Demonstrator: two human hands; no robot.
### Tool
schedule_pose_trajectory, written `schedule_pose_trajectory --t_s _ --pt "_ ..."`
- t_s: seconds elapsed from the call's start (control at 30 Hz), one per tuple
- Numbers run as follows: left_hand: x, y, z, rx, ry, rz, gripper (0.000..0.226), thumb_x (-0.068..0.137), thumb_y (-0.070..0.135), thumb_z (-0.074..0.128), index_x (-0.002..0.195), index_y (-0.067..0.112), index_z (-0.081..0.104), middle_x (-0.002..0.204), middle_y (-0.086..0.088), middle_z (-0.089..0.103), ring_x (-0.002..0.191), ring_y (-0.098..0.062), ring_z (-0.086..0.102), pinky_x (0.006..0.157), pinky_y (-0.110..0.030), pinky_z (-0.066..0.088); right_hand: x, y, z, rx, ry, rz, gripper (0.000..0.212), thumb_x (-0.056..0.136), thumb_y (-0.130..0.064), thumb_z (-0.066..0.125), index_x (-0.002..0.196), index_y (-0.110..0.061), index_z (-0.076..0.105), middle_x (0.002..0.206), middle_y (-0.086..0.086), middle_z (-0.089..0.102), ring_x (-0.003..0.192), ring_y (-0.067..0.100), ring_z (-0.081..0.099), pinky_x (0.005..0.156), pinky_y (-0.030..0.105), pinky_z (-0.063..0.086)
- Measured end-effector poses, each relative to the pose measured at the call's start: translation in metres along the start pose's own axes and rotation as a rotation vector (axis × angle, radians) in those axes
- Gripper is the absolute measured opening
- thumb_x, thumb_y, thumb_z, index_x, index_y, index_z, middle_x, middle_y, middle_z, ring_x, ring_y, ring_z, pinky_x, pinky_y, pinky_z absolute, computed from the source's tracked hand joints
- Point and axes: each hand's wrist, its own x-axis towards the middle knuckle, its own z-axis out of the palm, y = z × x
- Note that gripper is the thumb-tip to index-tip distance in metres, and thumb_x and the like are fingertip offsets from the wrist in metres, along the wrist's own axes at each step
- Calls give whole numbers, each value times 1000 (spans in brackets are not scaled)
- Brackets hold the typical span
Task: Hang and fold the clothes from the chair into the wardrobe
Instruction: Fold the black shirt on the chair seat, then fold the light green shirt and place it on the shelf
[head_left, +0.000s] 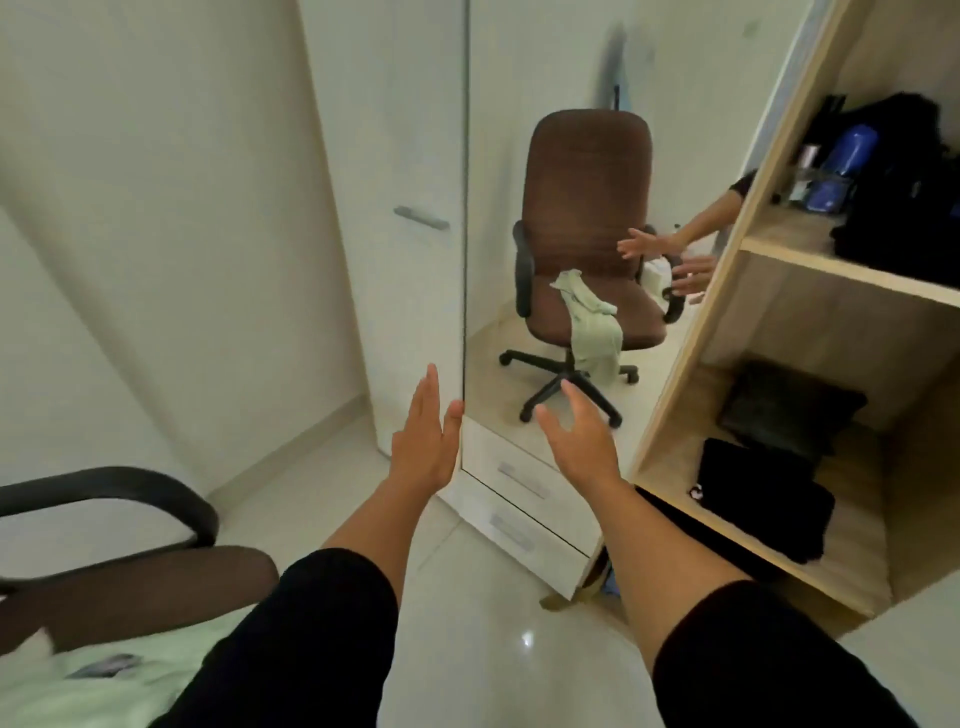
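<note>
The person is holding the left hand (423, 441) and the right hand (579, 441) out in front, both flat and open with nothing in them, likely because they are getting ready to reach for more clothes. The light green clothes (78, 675) are lying on the brown chair (130, 587) at the lower left. The wardrobe (810, 275) is standing open on the right, and folded dark clothes (763, 499) are sitting on its low shelf.

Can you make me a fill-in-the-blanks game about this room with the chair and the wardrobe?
1. Both hands, left hand and right hand, hold ____.
2. The pale green cloth in the mirror hangs off the seat of the ____.
3. The folded clothes on the wardrobe's bottom shelf are coloured ____.

Missing words: nothing; chair; black
</note>
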Motion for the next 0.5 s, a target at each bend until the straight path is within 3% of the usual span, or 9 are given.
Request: schedule_pose_trajectory --t_s 0.27,0.5 --pt "-43 -122 -129 62 366 -360 63 96 53 16 149 32 -10 160 4 -1 147 -16 7 117 -47 15 25 -103 150 -12 -388 -305 64 93 -45 48 148 -23 25 153 -2 28 139 14 30 110 27 24" --pt "-92 -183 -201 166 639 -736 60 97 53 17 149 36 -10 160 4 3 146 -22 14 112 -53 24 37 -182 266 -42 -719 -586 63 93 -41 50 148 -21 25 153 -1 28 140 15 27 113 31 23"
